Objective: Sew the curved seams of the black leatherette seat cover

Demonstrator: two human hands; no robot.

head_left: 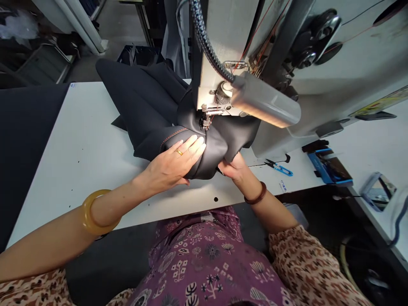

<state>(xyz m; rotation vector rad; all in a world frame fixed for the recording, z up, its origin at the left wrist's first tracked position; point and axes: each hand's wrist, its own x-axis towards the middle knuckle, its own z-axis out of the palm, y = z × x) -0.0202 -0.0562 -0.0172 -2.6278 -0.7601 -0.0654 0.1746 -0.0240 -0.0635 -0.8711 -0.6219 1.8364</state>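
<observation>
A black leather-like piece (149,106) with an orange stitch line lies on the white table (79,153) and runs under the presser foot (205,121) of a sewing machine (318,97). My left hand (175,163) rests flat on the folded leather just left of the foot, fingers stretched together, a gold ring on one finger. My right hand (234,166) is tucked under the bunched leather to the right of the foot, its fingers hidden in the fold, seemingly gripping it.
Blue thread snips (280,168) lie on the table right of my hands. A blue-edged box (330,168) and a small device (378,191) sit farther right. The machine lamp (264,102) hangs over the needle area. Dark fabric (22,140) covers the table's left side.
</observation>
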